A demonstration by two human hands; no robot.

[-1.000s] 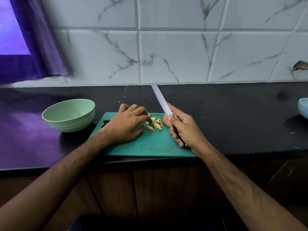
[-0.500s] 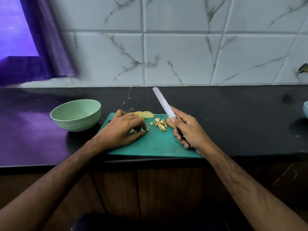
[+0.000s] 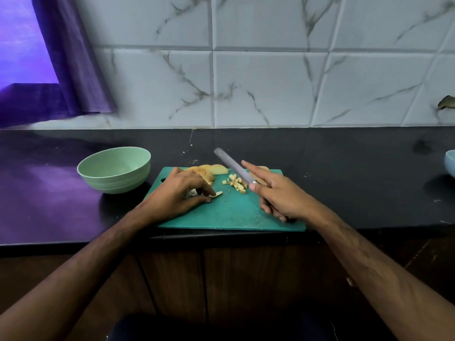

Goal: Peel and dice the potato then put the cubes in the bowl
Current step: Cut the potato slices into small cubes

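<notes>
The scene was dim, lit by violet daylight from the window (image 3: 22, 40) at the upper left, which glared on the counter (image 3: 49, 193). Tile lines bowed at the edges; the knife (image 3: 231, 166) was motion-blurred.
</notes>
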